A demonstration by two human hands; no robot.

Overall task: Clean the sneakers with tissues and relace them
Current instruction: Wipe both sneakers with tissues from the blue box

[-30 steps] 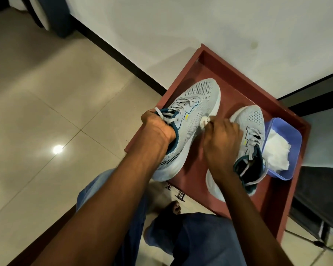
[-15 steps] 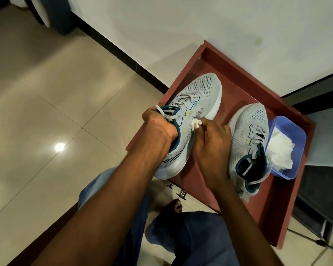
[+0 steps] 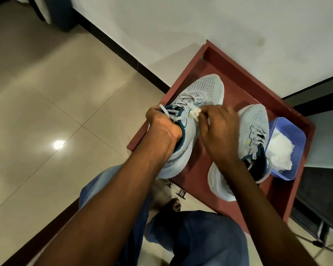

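Observation:
Two grey mesh sneakers with teal collars lie on a red-brown table [image 3: 236,81]. My left hand [image 3: 161,125] grips the left sneaker [image 3: 204,89] at its collar, fingers inside the opening, with a lace end over the knuckles. My right hand [image 3: 217,129] pinches a small white tissue [image 3: 195,112] against that sneaker's upper, just beside the laces. The right sneaker [image 3: 255,120] lies laced beside my right wrist, its heel partly hidden by my forearm.
A blue plastic tub [image 3: 294,131] with white tissues [image 3: 279,150] stands at the table's right edge, touching the right sneaker. White wall with black skirting lies behind. Beige tiled floor spreads to the left. My knees in blue jeans and a bare foot are below the table.
My right hand with the tissue has slid from the left sneaker's side up and left to the area beside the laces. My left hand keeps its hold on the collar.

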